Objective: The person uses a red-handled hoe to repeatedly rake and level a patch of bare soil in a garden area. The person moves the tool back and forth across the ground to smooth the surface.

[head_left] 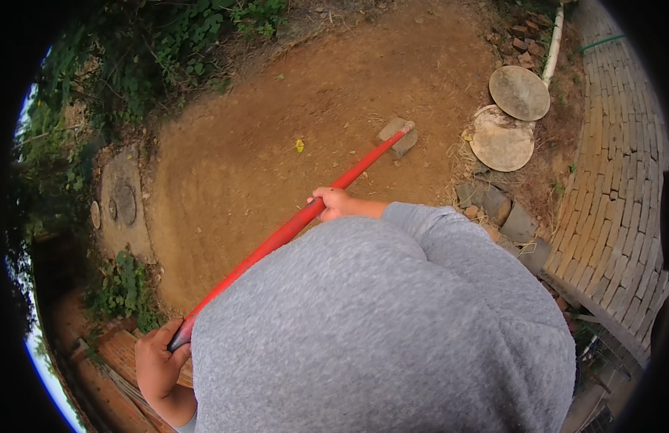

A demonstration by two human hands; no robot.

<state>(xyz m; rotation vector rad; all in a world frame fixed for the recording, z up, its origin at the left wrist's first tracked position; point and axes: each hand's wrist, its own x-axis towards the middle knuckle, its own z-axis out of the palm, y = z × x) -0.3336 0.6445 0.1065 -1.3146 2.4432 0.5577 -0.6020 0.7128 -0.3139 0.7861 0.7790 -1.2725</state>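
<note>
A hoe with a long red handle (284,232) slants from the lower left up to the right across my front. Its grey blade (403,146) rests at or just above the bare brown soil (262,166), and soil may hide part of its edge. My left hand (160,364) is closed around the dark butt end of the handle, low at my left side. Farther up, about midway along, my right hand (336,203) wraps round the same handle. The grey shirt over my torso hides part of both arms.
Two round discs (520,93) (502,138) lie overlapping at the right, near a pale pole (555,45) and broken bricks (527,47). Beyond them runs a brick path (608,166). Stone slabs (520,222) edge the soil. Green bushes (183,50) grow far left; a concrete slab (124,198) sits left.
</note>
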